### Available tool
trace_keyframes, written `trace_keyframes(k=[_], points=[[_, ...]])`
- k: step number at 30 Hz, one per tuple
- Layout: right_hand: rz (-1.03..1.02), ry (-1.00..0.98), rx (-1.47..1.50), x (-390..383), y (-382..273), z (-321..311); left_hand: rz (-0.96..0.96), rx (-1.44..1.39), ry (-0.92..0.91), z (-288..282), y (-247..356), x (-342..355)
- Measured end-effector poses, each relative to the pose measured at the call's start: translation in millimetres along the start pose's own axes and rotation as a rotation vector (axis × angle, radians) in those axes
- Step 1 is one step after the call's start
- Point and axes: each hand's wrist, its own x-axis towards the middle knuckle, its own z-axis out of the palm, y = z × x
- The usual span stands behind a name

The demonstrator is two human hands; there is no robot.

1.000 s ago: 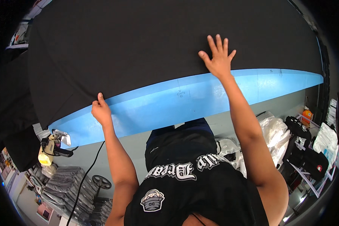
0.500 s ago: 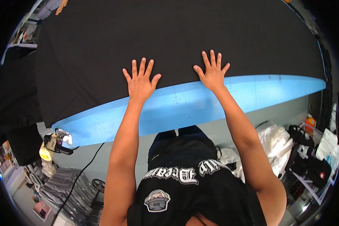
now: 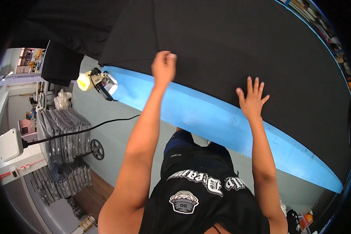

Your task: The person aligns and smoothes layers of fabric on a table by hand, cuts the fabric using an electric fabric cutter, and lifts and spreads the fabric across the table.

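Observation:
Black cloth (image 3: 222, 46) lies spread over a table with a bright blue edge strip (image 3: 206, 113) along my side. My left hand (image 3: 164, 68) is closed on the cloth near that strip, its fingertips curled under and partly hidden. A ridge in the cloth runs away from it. Further right, my right hand (image 3: 252, 100) rests flat on the cloth with fingers spread. At the left end of the blue strip sits an electric cloth cutter (image 3: 101, 84) with a yellowish body and a metal base.
A black cable (image 3: 85, 130) runs from a white box (image 3: 10, 145) at the left toward the table. Below it stand stacks of grey wrapped bundles (image 3: 62, 130), a fan (image 3: 59, 168) and a black handwheel (image 3: 97, 149). More dark cloth (image 3: 66, 27) hangs at the far left.
The view has swung left. My left hand has gone from flat and spread to closed, nearer the cutter. My right hand stays flat and spread on the cloth.

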Motion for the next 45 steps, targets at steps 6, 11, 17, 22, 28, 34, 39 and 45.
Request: trace_keyframes(k=[6,11,17,22,28,34,39,45], points=[[-0.080,0.058,-0.008,21.0,-56.0,14.0,0.183,0.513,-0.055,-70.8,-124.1,58.2],[-0.056,-0.032,-0.107,4.2,-52.8,34.1,0.253,0.516,-0.178,-75.2,-151.2,68.9],[0.008,0.121,0.087,36.0,-134.7,22.0,-0.464,-0.313,-0.132,-66.9,-127.5,69.1],[0.001,0.025,-0.097,45.0,-158.3,57.9,-0.472,-0.934,0.206,-68.5,-113.7,95.5],[0.013,0.017,-0.095,45.0,-159.1,58.2,-0.305,-1.038,0.594,-172.0,-150.6,153.5],[-0.010,0.007,-0.090,46.4,-153.7,57.1,-0.646,-0.830,0.397,-120.9,-176.8,106.6],[-0.002,-0.030,-0.116,46.0,-151.1,53.0,-0.486,-0.830,0.459,-125.9,-176.6,99.5],[-0.068,-0.033,-0.139,35.6,-142.0,50.4,-0.503,-0.622,0.626,-121.5,-191.7,94.7]])
